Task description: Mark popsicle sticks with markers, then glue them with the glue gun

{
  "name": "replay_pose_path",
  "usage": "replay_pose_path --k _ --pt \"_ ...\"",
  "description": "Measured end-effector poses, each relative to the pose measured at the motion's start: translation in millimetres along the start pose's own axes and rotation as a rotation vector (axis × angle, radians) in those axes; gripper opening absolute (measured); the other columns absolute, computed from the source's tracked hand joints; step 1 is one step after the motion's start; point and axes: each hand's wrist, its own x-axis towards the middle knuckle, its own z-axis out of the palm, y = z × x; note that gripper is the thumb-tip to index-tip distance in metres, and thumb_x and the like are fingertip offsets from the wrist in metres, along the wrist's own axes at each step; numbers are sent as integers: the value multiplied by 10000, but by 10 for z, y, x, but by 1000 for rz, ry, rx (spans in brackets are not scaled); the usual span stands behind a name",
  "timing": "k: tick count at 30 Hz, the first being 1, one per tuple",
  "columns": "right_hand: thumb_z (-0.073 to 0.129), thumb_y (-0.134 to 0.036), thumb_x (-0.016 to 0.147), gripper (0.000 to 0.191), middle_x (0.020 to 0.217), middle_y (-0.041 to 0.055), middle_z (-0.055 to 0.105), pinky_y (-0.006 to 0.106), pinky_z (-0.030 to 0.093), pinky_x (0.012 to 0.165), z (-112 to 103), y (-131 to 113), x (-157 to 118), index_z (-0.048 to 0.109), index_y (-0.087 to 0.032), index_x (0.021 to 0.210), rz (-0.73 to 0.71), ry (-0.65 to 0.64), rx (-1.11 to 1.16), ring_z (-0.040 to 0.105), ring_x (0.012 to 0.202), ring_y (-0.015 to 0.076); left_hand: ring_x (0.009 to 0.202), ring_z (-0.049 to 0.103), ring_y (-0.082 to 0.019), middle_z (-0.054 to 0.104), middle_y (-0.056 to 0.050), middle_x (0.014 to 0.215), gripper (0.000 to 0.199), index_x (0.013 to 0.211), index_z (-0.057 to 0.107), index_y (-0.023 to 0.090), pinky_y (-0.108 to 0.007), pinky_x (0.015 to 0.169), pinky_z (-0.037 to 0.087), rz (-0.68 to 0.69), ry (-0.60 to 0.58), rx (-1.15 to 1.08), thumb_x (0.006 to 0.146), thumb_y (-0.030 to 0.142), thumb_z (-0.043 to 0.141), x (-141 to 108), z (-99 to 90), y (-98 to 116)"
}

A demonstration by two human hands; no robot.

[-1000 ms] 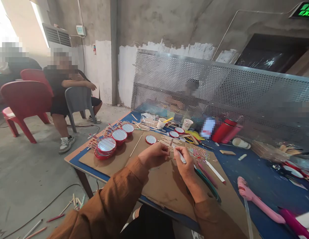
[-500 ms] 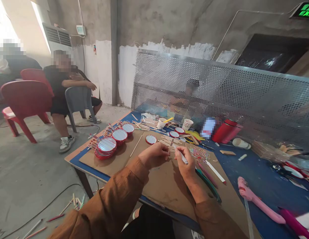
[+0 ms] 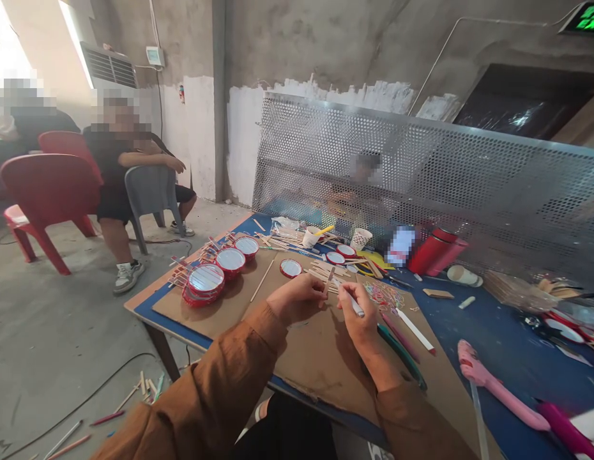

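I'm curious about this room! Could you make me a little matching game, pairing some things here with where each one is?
Things
1. Stack of red-rimmed round discs
2. Red cylindrical flask
3. White pen-like stick
4. Grey plastic chair

Places
A. Holding a seated person
B. Gripped in the right hand
C. On the brown cardboard sheet
D. In front of the perforated metal panel

Pairs: 1-C, 2-D, 3-B, 4-A

The right hand (image 3: 359,318) sits slightly nearer the left hand (image 3: 297,298) than before.
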Motion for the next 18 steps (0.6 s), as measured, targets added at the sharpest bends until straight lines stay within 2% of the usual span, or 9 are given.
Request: replay_pose_path --k 9,18 --pt "527 -429 918 227 654 -7 647 280 498 589 -3 23 -6 619 -226 871 -16 -20 -5 639 601 173 572 467 -106 555 -9 556 121 569 555 147 -246 576 356 -1 44 -9 642 206 633 -66 47 107" --pt "532 -426 924 227 697 5 669 278 491 583 7 30 2 623 -224 877 -27 -18 -10 643 602 171 595 503 -115 589 -22 589 119 580 573 144 -251 605 379 15 5 43 652 210 643 -33 10 83"
